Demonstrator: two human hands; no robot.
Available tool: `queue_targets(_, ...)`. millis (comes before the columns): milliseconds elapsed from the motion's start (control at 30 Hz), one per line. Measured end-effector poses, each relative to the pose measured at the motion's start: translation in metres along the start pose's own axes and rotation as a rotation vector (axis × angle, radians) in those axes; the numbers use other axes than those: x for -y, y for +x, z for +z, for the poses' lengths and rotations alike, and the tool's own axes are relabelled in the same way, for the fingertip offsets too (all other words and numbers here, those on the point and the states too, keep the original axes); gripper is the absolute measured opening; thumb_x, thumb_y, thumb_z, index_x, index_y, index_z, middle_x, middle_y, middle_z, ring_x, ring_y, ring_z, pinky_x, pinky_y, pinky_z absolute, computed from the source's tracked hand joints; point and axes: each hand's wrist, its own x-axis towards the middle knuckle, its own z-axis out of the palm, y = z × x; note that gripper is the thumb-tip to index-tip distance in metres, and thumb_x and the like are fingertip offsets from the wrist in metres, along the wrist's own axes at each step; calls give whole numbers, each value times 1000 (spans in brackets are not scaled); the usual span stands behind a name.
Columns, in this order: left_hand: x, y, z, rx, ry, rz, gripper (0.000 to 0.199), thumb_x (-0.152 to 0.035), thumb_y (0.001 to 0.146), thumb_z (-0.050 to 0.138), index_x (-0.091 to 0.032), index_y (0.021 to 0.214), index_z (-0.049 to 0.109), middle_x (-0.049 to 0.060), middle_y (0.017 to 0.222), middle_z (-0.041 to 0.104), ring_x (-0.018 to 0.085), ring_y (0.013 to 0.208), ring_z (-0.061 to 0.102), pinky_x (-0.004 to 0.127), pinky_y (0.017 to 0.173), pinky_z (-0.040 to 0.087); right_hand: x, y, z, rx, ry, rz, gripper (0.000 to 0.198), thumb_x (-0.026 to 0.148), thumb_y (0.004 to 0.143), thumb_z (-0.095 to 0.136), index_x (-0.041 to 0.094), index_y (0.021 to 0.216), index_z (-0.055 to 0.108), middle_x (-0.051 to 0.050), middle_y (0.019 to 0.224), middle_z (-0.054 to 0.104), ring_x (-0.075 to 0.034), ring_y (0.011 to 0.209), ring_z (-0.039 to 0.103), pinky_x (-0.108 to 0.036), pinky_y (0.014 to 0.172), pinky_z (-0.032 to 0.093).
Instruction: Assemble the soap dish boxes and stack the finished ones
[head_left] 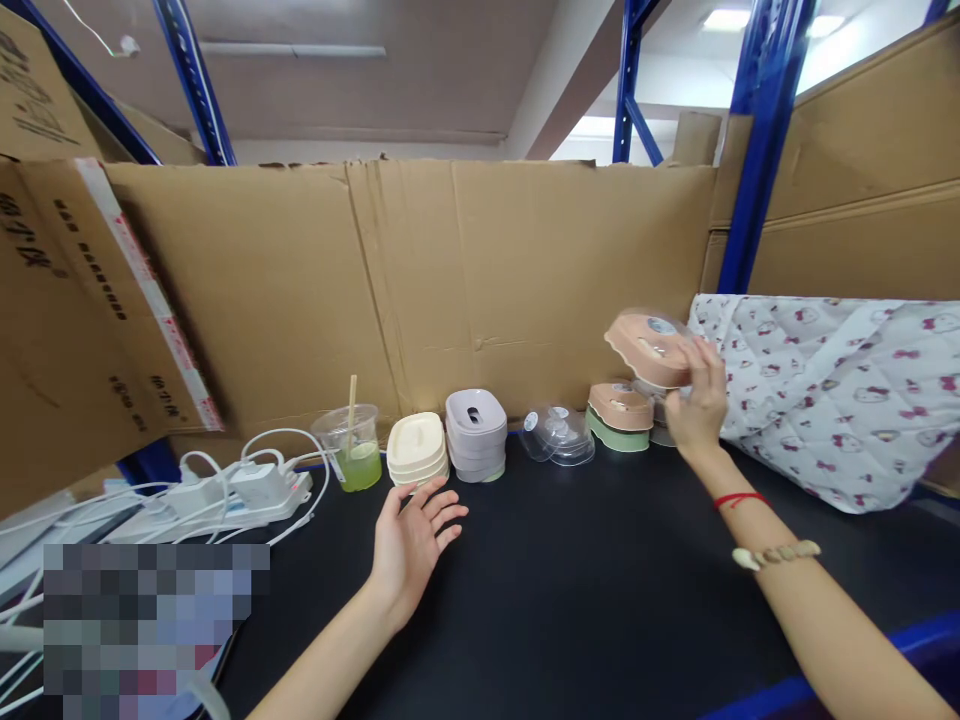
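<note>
My right hand (699,400) is closed on the edge of a pink scalloped container (646,348) with a clear lid, raised above the table. Below it, another pink container (621,405) rests on a green one (619,434), beside a grey piece (661,430) partly hidden by my wrist. Palm up and fingers spread, my left hand (411,545) holds nothing. Just beyond its fingertips stands a stack of cream containers (418,445). Next to that is a stack of lilac containers (476,435). Several clear plastic lids (559,437) lie between the lilac and pink stacks.
A plastic cup (358,460) of green liquid with a stick stands left of the cream stack. Farther left is a power strip (247,500) with tangled white cables. Cardboard (450,280) walls the back of the black table (540,590). A quilted patterned cloth (840,390) sits at right.
</note>
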Motion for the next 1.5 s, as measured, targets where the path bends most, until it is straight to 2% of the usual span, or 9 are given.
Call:
queue_targets(267, 3, -1, -1, 123, 72, 10, 20, -27, 75, 41, -13, 78, 55, 6, 68, 56, 16, 60, 56, 24, 53, 43, -71, -8, 5, 160, -95, 79, 60, 10, 64, 37, 14, 122, 53, -15, 128, 48, -30, 122, 44, -51, 101, 37)
queue_targets(533, 7, 3, -4, 153, 111, 0, 19, -29, 75, 44, -14, 76, 55, 5, 68, 56, 15, 61, 55, 24, 54, 42, -78, -13, 21, 287, -83, 131, 64, 38, 72, 46, 10, 129, 44, -22, 136, 36, -37, 128, 35, -55, 99, 35)
queue_targets(633, 8, 5, -5, 174, 303, 187, 16, -29, 73, 50, -15, 72, 58, 5, 68, 57, 16, 65, 54, 24, 56, 41, -75, -14, 22, 331, -66, 184, 70, 46, 77, 41, 6, 134, 37, -25, 140, 29, -39, 132, 28, -56, 100, 33)
queue_targets(733, 6, 8, -7, 116, 601, 508, 2, -19, 67, 61, -18, 68, 62, 3, 70, 58, 16, 72, 53, 23, 66, 42, -75, -15, 23, 343, -55, 192, 68, 45, 80, 35, 5, 135, 35, -25, 142, 25, -39, 135, 21, -56, 101, 30)
queue_targets(900, -8, 22, -22, 73, 982, 989, 21, -15, 66, 64, -23, 84, 68, 6, 98, 62, 24, 104, 52, 32, 99, 34, -72, -16, 23, 314, 10, 204, 63, 42, 80, 32, 6, 131, 40, -24, 143, 22, -38, 136, 20, -56, 103, 29)
queue_targets(1067, -15, 54, -51, -3, 1399, 1123, 39, -24, 80, 49, -20, 118, 56, 14, 130, 47, 29, 124, 40, 46, 101, 33, -45, -6, 13, 305, -69, 331, 60, 41, 78, 37, 8, 127, 44, -26, 136, 29, -42, 130, 26, -66, 98, 24)
queue_targets(1233, -9, 79, -66, -145, 1415, 1016, 31, -26, 81, 50, -16, 109, 59, 16, 127, 46, 30, 127, 39, 47, 101, 35, 14, -13, 20, 203, 40, 26, 47, 46, 80, 38, 16, 112, 53, -19, 121, 47, -35, 121, 41, -63, 100, 25)
queue_targets(1400, -12, 78, -62, -133, 1173, 903, 9, -21, 76, 55, -18, 79, 63, 8, 97, 57, 22, 99, 58, 39, 92, 44, 84, -62, 41, 463, 206, -458, 42, 36, 88, 35, 22, 126, 45, -14, 134, 44, -28, 127, 40, -55, 104, 28)
queue_targets(1500, -15, 68, -56, -172, 1005, 913, 3, -19, 66, 65, -18, 69, 65, 7, 99, 57, 23, 102, 57, 39, 94, 43, 106, -83, 48, 573, 242, -572, 46, 30, 90, 31, 21, 135, 38, -13, 141, 38, -26, 134, 32, -53, 106, 28)
